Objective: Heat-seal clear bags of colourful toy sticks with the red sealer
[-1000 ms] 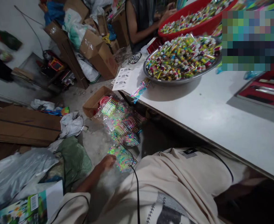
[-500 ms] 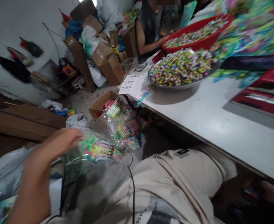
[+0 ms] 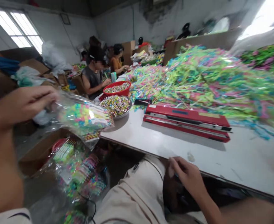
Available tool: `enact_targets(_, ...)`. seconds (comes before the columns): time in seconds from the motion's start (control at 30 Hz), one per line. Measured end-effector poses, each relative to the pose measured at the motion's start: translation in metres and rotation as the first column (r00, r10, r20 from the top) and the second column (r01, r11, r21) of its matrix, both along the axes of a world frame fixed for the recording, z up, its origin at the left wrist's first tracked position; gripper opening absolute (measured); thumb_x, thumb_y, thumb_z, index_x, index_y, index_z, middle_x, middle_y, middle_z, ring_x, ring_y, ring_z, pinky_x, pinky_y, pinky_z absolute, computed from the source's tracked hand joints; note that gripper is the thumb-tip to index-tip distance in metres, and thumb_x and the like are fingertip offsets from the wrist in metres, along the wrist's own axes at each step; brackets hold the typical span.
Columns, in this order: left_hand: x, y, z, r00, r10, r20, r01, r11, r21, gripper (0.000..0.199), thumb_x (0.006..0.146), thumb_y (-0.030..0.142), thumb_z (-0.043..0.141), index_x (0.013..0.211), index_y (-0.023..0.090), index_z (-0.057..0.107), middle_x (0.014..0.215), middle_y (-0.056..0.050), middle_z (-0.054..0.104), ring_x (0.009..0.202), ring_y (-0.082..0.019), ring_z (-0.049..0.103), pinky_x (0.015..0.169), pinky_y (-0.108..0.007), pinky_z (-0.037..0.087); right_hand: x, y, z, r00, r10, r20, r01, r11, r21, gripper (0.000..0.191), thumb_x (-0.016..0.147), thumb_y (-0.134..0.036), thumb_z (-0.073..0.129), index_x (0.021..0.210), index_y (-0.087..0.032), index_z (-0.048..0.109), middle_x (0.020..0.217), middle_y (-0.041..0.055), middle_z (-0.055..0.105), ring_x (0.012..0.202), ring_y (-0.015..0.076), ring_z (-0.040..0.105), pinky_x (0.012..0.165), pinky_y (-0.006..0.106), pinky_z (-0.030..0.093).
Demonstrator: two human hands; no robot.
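My left hand [image 3: 37,99] pinches the open end of a clear plastic bag [image 3: 85,116], lifted off to the left of the white table [image 3: 165,137]. Through the film I see bright green, pink, blue and yellow pieces with pale and brown stick-like ends. By the table's front edge is my right hand [image 3: 188,177], its fingers curled with thumb and fingertips close together; nothing shows in them. Beyond it on the table lies a long red two-bar device [image 3: 186,119], which looks like a bag sealer.
A metal bowl [image 3: 115,105] and a red basin [image 3: 121,91] hold many small coloured pieces. Bright strips [image 3: 209,77] are heaped across the table. Below left, more filled bags [image 3: 81,171] lie beside a cardboard box [image 3: 31,155]. Two people sit farther back.
My left hand has raised the filled bag from low beside my leg to about table height. My view has swung right and up, and my right hand now shows at the table edge.
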State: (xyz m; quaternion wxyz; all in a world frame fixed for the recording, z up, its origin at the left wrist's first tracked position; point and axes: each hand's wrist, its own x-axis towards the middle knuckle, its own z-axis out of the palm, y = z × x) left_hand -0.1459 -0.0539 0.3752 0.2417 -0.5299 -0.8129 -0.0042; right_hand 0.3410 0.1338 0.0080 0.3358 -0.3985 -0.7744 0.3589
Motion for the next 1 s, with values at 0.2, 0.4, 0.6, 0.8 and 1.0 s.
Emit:
enact_targets(0.2,0.052,0.146,-0.018,0.863,-0.374,0.338,0.435,0.892,-0.122,0.066,0.102,0.049,0.027,0.094,-0.003,0.067,0.088,0.005,0.057,0.095,-0.012,0.065,0.097,-0.038,0.041,-0.055,0.004,0.056,0.984,0.069,-0.164,-0.066,0.998,0.02,0.043,0.109,-0.056,0.057,0.09,-0.021,0.071,0.079,0.0037,0.07,0.067,0.0178,0.062,0.055,0.025,0.05)
enact_targets(0.4,0.093,0.223,-0.068,0.647,-0.631,0.429,0.742,0.65,-0.162,0.021,0.1,0.021,0.054,0.08,0.019,0.06,0.081,-0.001,0.063,0.074,-0.016,0.057,0.073,-0.028,0.042,-0.097,0.042,0.061,0.974,0.1,-0.204,-0.048,0.967,0.248,0.06,0.104,-0.055,0.069,0.153,-0.027,0.05,0.151,0.014,0.058,0.133,0.0306,0.063,0.103,0.044,0.061)
enact_targets(0.6,0.119,0.228,-0.094,0.585,-0.739,0.334,0.81,0.549,-0.207,0.028,0.112,0.025,0.042,0.093,0.02,0.063,0.095,-0.005,0.069,0.08,-0.019,0.063,0.073,-0.031,0.041,-0.119,0.092,0.034,0.978,0.208,-0.028,-0.185,0.918,0.35,0.146,0.077,-0.067,0.094,0.177,-0.022,-0.002,0.175,0.0238,0.028,0.162,0.0442,0.031,0.132,0.064,0.035)
enact_targets(0.8,0.106,0.216,-0.114,0.647,-0.659,0.384,0.755,0.624,-0.201,0.034,0.114,0.038,0.047,0.09,0.022,0.065,0.079,-0.003,0.067,0.075,-0.022,0.065,0.07,-0.031,0.039,-0.143,0.088,0.001,0.975,0.198,-0.101,-0.16,0.94,0.301,0.135,0.082,-0.052,0.09,0.177,-0.019,-0.001,0.173,0.024,0.032,0.157,0.0424,0.042,0.127,0.059,0.044)
enact_targets(1.0,0.08,0.199,-0.126,0.659,-0.615,0.433,0.677,0.736,0.015,0.034,0.111,0.046,0.052,0.094,0.024,0.072,0.081,-0.002,0.072,0.073,-0.021,0.066,0.071,-0.03,0.046,-0.148,0.06,-0.022,0.943,-0.236,-0.234,0.289,0.93,0.228,0.123,0.086,-0.06,0.085,0.176,-0.018,0.011,0.164,0.0243,0.04,0.151,0.0414,0.046,0.121,0.06,0.048)
